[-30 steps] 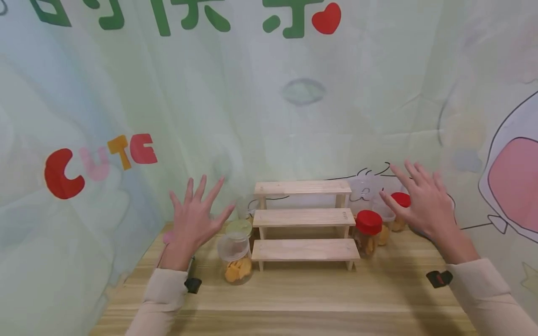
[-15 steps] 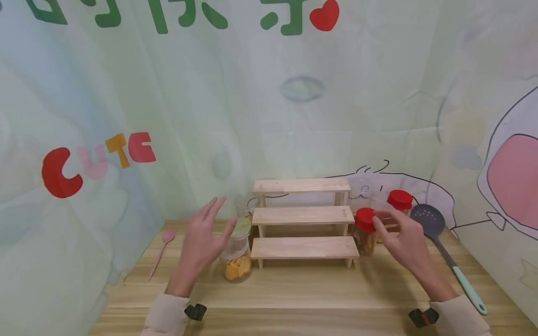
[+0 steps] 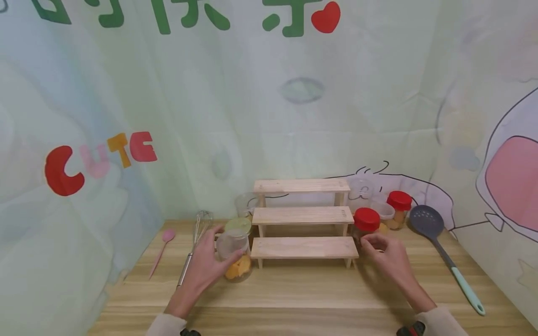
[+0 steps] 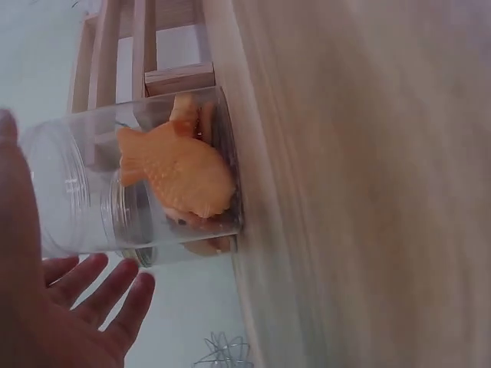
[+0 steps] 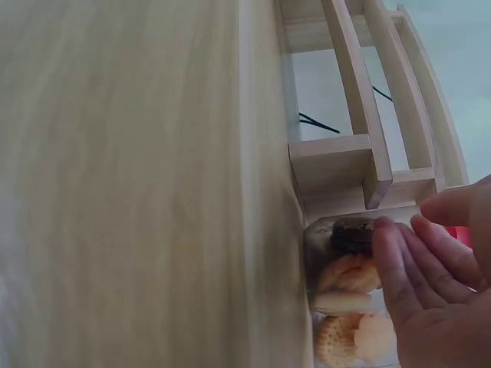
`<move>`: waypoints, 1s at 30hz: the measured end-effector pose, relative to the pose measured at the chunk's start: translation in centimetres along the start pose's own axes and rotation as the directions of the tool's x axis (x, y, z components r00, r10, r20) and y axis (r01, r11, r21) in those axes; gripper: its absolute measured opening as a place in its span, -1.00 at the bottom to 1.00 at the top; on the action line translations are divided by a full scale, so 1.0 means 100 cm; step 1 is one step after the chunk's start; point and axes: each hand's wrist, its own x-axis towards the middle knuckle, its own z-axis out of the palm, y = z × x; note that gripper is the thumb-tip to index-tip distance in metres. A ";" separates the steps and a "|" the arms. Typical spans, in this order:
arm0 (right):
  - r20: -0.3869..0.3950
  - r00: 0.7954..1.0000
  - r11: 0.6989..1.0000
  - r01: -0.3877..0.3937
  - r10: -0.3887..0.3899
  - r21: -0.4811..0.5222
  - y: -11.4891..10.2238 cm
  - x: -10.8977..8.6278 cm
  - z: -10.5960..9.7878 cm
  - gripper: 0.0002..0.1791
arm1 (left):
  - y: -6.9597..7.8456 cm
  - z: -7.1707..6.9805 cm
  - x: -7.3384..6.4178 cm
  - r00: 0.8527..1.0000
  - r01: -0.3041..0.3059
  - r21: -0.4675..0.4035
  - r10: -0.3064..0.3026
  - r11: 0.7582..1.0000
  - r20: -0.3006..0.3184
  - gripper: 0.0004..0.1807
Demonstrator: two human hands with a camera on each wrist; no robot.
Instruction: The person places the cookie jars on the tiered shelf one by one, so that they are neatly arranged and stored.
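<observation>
Clear jar (image 4: 146, 172): glossy, smooth plastic, I'd say
Stepped shelf (image 3: 300, 216): matt wood
Whisk (image 3: 185, 268): shiny metal
Backdrop (image 3: 294, 135): creased cloth, matt

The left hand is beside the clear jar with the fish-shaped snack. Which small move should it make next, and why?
Probably the left hand should curl its fingers gently around the clear jar. In the left wrist view they are extended, not wrapped around it, while in the head view the thumb crosses its front.
</observation>
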 end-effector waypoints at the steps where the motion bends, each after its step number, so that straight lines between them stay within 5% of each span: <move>1: 0.013 1.000 1.000 -0.016 0.016 0.004 0.000 0.000 0.000 -0.75 | -0.002 0.000 -0.001 1.000 0.005 -0.016 -0.005 1.000 0.018 0.01; 12: 0.140 0.979 0.979 -0.165 0.148 0.118 0.009 0.010 0.007 -0.61 | -0.010 0.003 0.002 0.990 -0.013 -0.060 0.021 0.998 0.136 -0.04; 22: 0.218 0.960 0.944 -0.229 0.178 0.237 0.011 0.011 0.011 -0.49 | 0.002 -0.011 0.006 0.998 -0.035 -0.091 0.039 0.995 0.050 -0.04; 30: 0.218 0.953 0.949 -0.253 0.211 0.186 0.008 0.011 0.013 -0.50 | 0.033 -0.020 0.017 0.995 -0.098 -0.071 0.099 0.993 -0.001 -0.05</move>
